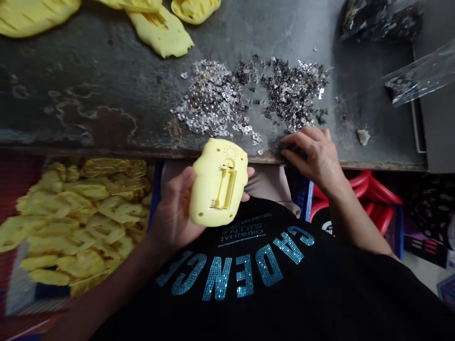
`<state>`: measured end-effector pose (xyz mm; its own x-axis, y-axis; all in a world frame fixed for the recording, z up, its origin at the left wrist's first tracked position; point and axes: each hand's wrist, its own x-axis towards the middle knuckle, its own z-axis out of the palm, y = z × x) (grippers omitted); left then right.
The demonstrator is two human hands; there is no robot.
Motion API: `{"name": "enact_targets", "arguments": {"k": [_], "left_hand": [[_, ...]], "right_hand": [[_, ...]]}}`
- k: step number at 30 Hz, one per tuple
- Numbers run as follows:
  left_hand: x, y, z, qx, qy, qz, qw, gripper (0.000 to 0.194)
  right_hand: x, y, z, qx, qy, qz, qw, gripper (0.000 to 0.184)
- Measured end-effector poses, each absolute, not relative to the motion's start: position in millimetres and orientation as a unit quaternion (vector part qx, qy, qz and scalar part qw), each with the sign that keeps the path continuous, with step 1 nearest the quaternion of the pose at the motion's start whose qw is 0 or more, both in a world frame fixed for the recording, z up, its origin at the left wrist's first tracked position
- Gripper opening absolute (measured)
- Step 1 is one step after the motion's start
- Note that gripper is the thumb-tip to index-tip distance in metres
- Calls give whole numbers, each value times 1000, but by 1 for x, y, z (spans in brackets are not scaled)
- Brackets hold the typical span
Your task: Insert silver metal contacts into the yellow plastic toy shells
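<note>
A yellow plastic casing (206, 194) with an uncovered battery compartment, screw holes and a cluster of small perforations is held in my left hand (177, 203). The thumb lies along its left side and fingertips show at its right edge. My right hand (314, 154) rests at the table's front edge with thumb and fingers drawn together; whatever they pinch is hidden. Right beyond those fingers lies a pile of dark metal battery contacts (293, 94). To its left spreads a shinier pile of flat metal contacts (211, 99), with a few loose pieces near the edge.
More yellow shells (159, 31) lie at the back left of the metal table (117, 85). Below on the left is a heap of yellow plastic parts (88, 208). Plastic bags of metal pieces (384, 21) sit at the back right. Red curved parts (369, 194) fill a blue crate underneath.
</note>
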<state>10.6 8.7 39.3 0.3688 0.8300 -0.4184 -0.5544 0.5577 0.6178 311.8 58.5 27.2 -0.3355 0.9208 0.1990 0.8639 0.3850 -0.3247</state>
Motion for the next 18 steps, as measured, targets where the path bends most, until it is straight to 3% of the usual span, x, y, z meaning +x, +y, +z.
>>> {"name": "enact_targets", "arguments": {"k": [5,9,18], "left_hand": [[19,11,41,191,327,399,835,66],[23,10,39,168,305,392,851,66],[28,-2,39,149,298,393,857,82]], "right_hand": [[305,58,32,-529,-816,96,213,17],[291,51,56,-463,-817,191,285,9],[259,45,68,-378,-821,293,312,9]]}}
